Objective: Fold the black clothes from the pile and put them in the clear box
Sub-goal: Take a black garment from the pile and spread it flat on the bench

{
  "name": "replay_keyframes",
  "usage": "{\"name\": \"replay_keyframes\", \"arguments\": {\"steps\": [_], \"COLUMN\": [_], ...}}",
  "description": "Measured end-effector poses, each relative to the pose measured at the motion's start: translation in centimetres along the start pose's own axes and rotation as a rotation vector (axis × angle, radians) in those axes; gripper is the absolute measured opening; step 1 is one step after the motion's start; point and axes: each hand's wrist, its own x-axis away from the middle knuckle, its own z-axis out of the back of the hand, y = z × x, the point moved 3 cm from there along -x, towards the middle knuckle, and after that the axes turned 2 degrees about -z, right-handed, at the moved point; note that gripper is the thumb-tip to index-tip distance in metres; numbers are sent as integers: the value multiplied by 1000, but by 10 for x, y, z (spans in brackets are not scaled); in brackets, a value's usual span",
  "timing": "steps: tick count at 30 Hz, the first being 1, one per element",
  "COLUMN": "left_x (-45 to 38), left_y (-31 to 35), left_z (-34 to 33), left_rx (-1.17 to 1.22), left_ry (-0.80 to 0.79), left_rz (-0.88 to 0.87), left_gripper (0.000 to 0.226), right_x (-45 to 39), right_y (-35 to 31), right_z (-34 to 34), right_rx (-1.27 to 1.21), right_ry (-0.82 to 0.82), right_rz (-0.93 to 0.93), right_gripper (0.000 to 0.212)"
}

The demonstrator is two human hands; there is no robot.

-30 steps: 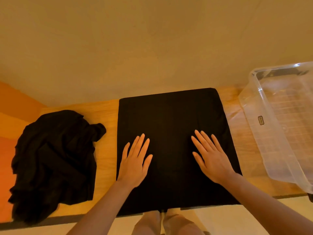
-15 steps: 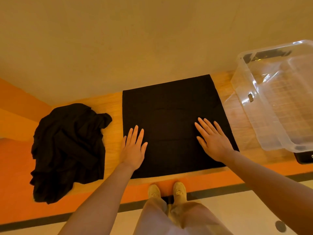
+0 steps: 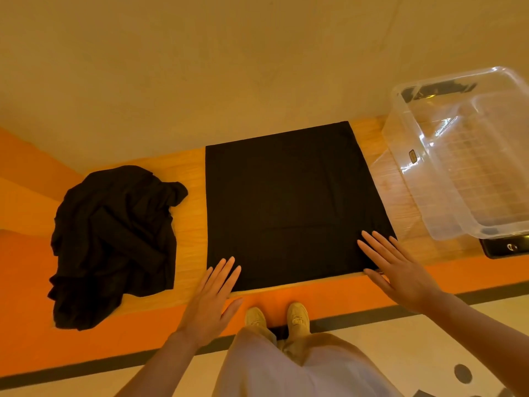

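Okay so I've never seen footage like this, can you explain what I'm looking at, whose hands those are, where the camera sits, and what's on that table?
There is no machine here. A person wears a wide-angle camera on the head, looking forward and down, so you see their own arms, legs and shoes from above. The left hand and the right hand are both flat with straight fingers, at the near corners of a black garment spread smooth on the wooden table. Neither hand has a grip on anything. To the left lies a crumpled pile of black clothes. To the right stands a clear plastic box, with nothing visible inside. A dark device lies beside the box; I cannot tell what it is.
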Motion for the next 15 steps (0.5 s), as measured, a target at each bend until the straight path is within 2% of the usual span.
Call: {"name": "replay_keyframes", "arguments": {"steps": [4, 11, 15], "left_x": [4, 8, 15], "left_y": [-8, -3, -2], "left_z": [4, 18, 21], "left_rx": [-74, -28, 8], "left_ry": [-13, 59, 138], "left_rz": [-25, -87, -121], "left_gripper": [58, 66, 65], "right_x": [9, 9, 13], "right_y": [8, 3, 2], "right_z": [0, 7, 11], "right_rx": [52, 75, 55], "right_ry": [-35, 109, 128], "right_rz": [13, 77, 114], "right_gripper": [69, 51, 61]}}
